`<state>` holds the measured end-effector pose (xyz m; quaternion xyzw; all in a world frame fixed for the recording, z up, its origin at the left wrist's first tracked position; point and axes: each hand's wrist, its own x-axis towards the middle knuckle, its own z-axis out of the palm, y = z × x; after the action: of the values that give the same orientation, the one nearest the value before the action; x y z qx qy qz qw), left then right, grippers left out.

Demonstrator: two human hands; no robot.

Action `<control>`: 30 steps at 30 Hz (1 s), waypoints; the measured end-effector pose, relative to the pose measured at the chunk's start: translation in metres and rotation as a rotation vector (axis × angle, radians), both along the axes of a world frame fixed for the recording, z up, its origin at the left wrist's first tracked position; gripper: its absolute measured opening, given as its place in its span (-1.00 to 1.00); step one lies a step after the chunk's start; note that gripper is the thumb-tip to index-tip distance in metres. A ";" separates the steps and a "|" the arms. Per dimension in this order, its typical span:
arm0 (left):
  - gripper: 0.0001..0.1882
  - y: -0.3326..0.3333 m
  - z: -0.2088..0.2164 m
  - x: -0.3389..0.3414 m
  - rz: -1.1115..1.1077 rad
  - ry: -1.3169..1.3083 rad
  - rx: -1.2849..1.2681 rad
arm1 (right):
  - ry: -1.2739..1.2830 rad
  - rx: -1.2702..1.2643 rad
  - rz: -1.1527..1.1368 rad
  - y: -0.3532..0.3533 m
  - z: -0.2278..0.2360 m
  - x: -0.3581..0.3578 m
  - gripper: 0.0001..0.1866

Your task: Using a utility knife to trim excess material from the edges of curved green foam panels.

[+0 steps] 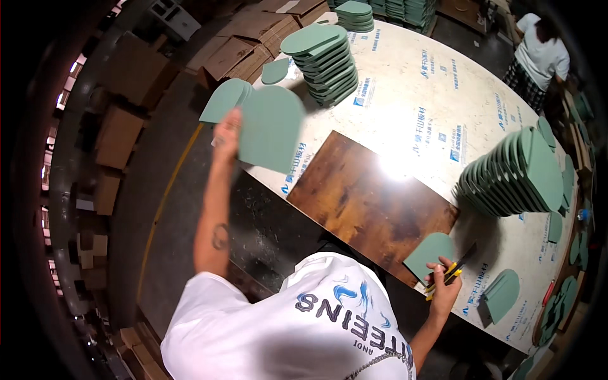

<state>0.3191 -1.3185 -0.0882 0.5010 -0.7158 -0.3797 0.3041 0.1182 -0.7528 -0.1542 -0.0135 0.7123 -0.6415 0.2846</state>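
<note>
The left hand [227,134] pinches a rounded green board [272,126] by its near left edge; the board is slightly blurred and spreads out to the right of the fingers. Just beyond this hand, partly behind the held board, are more green pieces [221,99]. Farther beyond it and to the right, a tall green stack [327,66] stands on the white table [396,82], with cardboard boxes [244,50] to that stack's left.

The right hand [445,286] is curled around a yellow-and-black knife [453,273], its dark blade pointing away from the fingers. Just left of this hand lies a small green board [429,254]; I cannot tell whether the fingers touch it. The brown board [367,202] lies between the two hands. To the right of the right hand is a loose green panel [503,295], and beyond that hand stands a leaning stack [510,174]. Farther beyond, a person in a white top [541,54] faces away.
</note>
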 end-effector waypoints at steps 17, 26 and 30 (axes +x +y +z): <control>-0.45 -0.333 -0.066 0.133 -0.107 -0.693 -0.538 | 0.012 0.135 -0.533 -0.120 -0.041 0.063 -0.72; -0.64 -0.022 -0.099 -0.144 -0.817 0.302 0.125 | 0.127 0.920 -0.845 -0.001 -0.169 0.070 -0.57; -0.50 0.225 -0.153 -0.204 -1.454 -0.292 0.253 | 0.076 1.024 -0.973 0.025 -0.197 0.063 -0.52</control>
<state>0.1151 -1.0931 -0.2413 -0.0217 -0.8502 -0.4939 -0.1812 0.1816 -0.7276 -0.3509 0.4196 0.8590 -0.2795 -0.0888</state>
